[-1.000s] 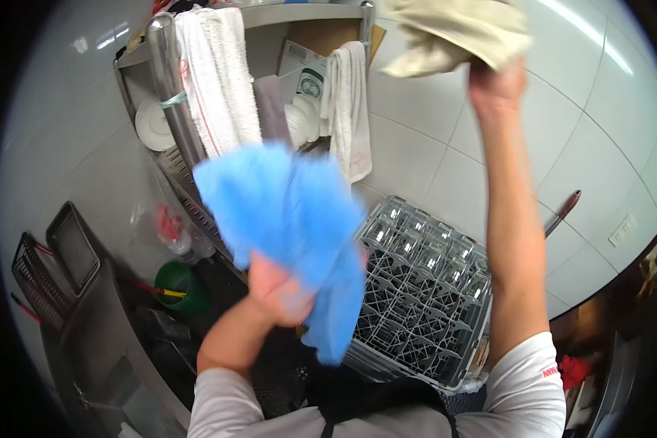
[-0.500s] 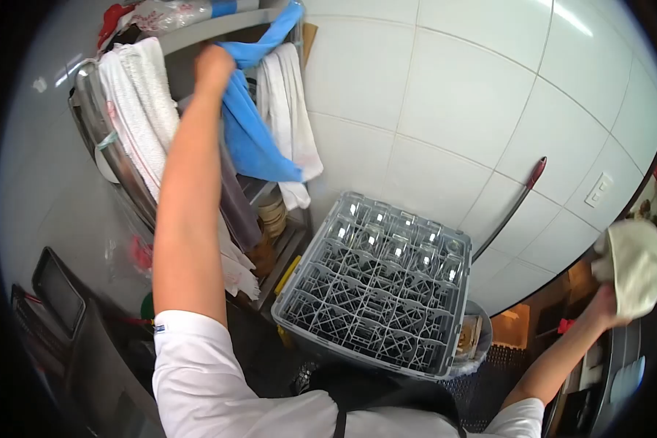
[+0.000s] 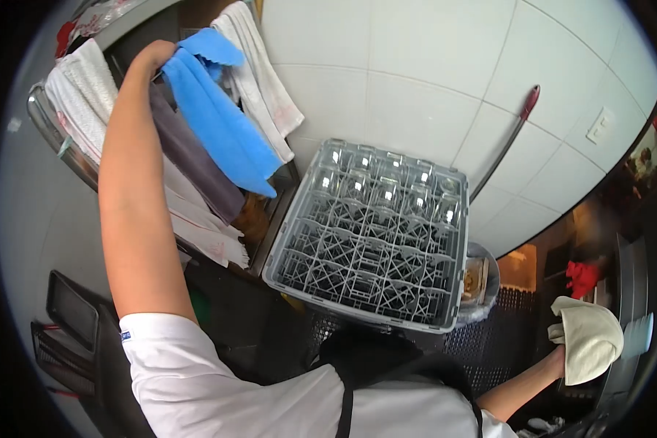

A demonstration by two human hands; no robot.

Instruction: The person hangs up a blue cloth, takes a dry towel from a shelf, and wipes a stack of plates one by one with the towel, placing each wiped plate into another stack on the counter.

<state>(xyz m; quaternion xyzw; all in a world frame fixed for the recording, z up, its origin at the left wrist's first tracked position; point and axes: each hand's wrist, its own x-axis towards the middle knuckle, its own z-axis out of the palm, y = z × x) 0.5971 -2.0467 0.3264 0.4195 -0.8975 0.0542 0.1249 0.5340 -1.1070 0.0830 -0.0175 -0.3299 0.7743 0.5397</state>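
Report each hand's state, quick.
Left hand: at the upper end of the blue cloth; grip cannot be told.
Right hand: holding the cream cloth, fingers mostly hidden.

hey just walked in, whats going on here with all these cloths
A person has the left hand at the top end of a blue cloth, which hangs down between a greyish-purple towel and a white towel; whether the fingers grip it is hidden. The right hand, out to the right, holds a cream cloth. Between the arms stands a grey rack with glasses in its rows nearest the wall, untouched by either hand.
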